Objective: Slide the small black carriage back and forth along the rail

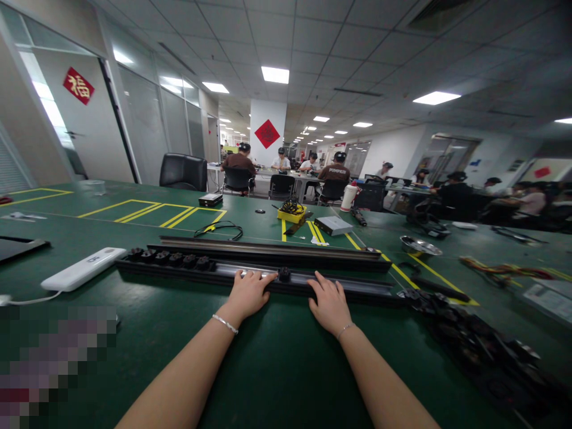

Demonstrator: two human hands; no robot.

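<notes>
A long black rail-like channel (357, 287) with a pale inner strip lies across the green table in front of me. Several small black socket-like blocks (176, 260) sit in a row in its left part. One single black block (284, 274) stands in the channel between my hands. My left hand (250, 291) rests with spread fingers on the channel, its index finger reaching close to that single block. To the right of the block, my right hand (329, 302) touches the channel's near side, fingers apart. A second dark rail (268, 249) lies parallel just behind.
At left lies a white power strip-like bar (84, 269) with a cable. A heap of black parts (482, 345) spreads at right, near a metal bowl (420, 245). Farther back are a yellow box (291, 213) and a grey box (333, 225). People sit at tables beyond.
</notes>
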